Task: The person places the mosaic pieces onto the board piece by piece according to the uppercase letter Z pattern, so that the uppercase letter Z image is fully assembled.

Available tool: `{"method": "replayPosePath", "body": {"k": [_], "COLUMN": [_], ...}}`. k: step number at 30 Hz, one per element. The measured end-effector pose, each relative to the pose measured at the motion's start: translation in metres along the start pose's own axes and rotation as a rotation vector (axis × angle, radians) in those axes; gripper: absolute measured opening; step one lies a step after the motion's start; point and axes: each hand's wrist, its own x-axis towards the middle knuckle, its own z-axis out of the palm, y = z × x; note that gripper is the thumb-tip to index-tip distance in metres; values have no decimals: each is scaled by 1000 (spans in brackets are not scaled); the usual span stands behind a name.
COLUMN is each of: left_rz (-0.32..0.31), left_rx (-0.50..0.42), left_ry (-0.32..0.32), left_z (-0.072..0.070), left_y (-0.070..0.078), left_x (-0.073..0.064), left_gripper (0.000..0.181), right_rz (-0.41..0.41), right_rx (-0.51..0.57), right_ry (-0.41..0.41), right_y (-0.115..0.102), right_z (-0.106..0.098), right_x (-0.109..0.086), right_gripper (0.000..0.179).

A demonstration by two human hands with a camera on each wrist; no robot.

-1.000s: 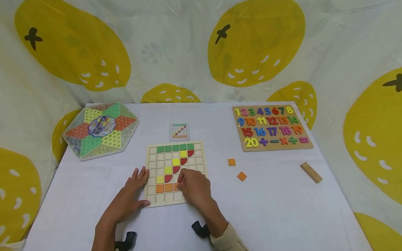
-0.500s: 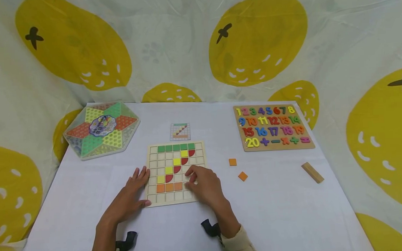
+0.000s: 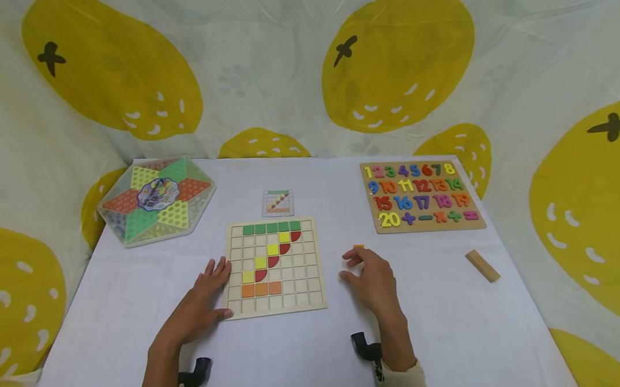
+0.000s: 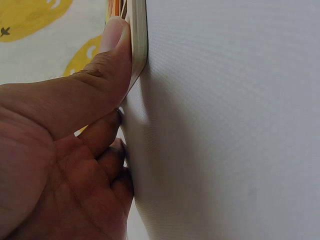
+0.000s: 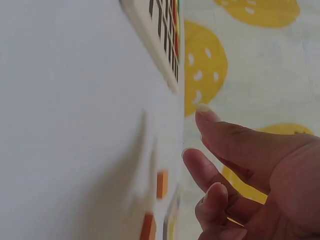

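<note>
A wooden grid board (image 3: 303, 299) lies on the white table. It carries a row of green squares (image 3: 272, 227), a diagonal of yellow squares (image 3: 273, 250) beside red quarter-circles (image 3: 274, 261), and three orange squares (image 3: 261, 290) low on the left. My left hand (image 3: 197, 302) rests at the board's left edge, thumb on the near corner, fingers spread. Right of the board, my right hand (image 3: 373, 280) hovers with thumb and forefinger apart and nothing between them. Two loose orange tiles lie by it: one (image 5: 162, 184) peeks past the fingertips in the head view, the other (image 5: 148, 226) is hidden there.
A small pattern card (image 3: 277, 203) lies just beyond the board. At the back left is a hexagonal star-patterned game board (image 3: 197, 218); at the back right, a number puzzle (image 3: 420, 224). A wooden strip (image 3: 482, 266) lies farther right. Fruit-printed cloth (image 3: 263, 74) stands behind.
My right hand has let go of the third orange square in the board's row and moved right, off the board to the loose orange tiles. My left hand has stayed put.
</note>
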Motion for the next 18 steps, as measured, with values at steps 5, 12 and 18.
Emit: {"method": "replayPosePath", "body": {"k": [5, 12, 18], "left_rz": [7, 7, 1], "left_rx": [-9, 0, -5], "left_ry": [7, 7, 6], "left_z": [-1, -1, 0], "left_y": [0, 0, 1], "left_x": [0, 0, 0], "left_gripper": [110, 109, 109], "right_rz": [72, 152, 203], "right_rx": [-3, -50, -85], "right_ry": [7, -8, -22], "right_y": [19, 35, 40], "right_z": [-20, -32, -32], "right_x": [4, 4, 5], "right_gripper": [38, 37, 29]}}
